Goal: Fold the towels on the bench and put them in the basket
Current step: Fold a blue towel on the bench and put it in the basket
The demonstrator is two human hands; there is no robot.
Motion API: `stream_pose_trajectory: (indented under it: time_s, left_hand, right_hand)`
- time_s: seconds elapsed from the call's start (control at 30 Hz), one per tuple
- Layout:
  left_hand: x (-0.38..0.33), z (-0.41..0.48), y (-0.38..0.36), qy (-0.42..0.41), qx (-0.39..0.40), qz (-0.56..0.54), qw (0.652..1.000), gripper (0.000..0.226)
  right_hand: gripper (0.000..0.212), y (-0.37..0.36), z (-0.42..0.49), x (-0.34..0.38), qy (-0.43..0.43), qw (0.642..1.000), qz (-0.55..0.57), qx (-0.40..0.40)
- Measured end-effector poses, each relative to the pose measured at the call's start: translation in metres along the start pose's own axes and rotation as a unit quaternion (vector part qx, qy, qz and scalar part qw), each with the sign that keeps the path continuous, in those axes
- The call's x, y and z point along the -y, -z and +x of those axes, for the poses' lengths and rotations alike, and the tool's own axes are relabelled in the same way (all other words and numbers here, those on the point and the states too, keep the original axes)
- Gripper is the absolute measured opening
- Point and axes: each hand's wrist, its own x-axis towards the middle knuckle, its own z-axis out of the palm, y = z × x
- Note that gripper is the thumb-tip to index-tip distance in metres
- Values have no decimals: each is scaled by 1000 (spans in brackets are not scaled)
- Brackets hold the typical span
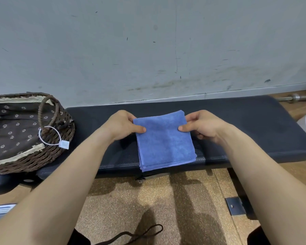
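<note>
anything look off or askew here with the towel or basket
Nothing is damaged or spilled. The folded blue towel, pinched by the left hand and right hand, sits slightly turned, its near edge overhanging the front of the bench. The basket has a white tag looped on its handle.

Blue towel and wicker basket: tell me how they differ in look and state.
The blue towel is soft cloth folded into a square; the basket is stiff brown wicker with a flowered lining. The left hand and right hand pinch the towel's side edges; nothing touches the basket. The towel lies midway along the black bench, the basket at its left end. Both rest on it.
</note>
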Motion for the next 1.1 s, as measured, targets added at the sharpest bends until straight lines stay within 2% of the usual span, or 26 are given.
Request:
stream_pose_trajectory:
  time_s: [0.07, 0.23, 0.4, 0.57, 0.67, 0.73, 0.8, 0.87, 0.9, 1.0, 1.1]
  left_hand:
    - [-2, 0, -6, 9, -10, -30, 999, 18]
    - [-13, -3, -13, 22, -4, -201, 979, 19]
    - [-11, -5, -14, 1, -5, -225, 974, 21]
    - [-4, -6, -11, -70, -23, -175, 982, 22]
    - [3, -13, -8, -127, -20, -61, 990, 24]
    - [8, -18, -7, -156, -11, -11, 988, 26]
    - [15, -23, -9, -179, 15, -6, 984, 29]
    - [21, -26, -13, -222, 19, 24, 975, 34]
    - [24, -26, -14, -245, 16, 53, 968, 37]
    - [26, -29, -17, -278, 17, 164, 946, 41]
    - [25, -33, -19, -269, 28, 219, 937, 36]
  right_hand:
    - [22, 1, 1, 0, -6, 1000, 17, -11]
    - [24, 8, 3, 1, -25, 994, 98, -27]
    - [24, 9, 0, -1, -18, 995, 101, -15]
    - [22, 13, -2, -7, 12, 996, 92, -8]
    - [25, 15, -7, -11, 16, 997, 76, 22]
    - [30, 17, -12, -12, 12, 996, 85, 34]
    - [35, 19, -18, -12, 6, 992, 124, 35]
    - [28, 19, -21, -12, 2, 990, 140, 21]
    - [29, 16, -23, -12, 6, 993, 121, 10]
    - [50, -1, -26, -8, 56, 995, -34, -72]
    - [55, -28, -31, -15, 119, 958, -211, -156]
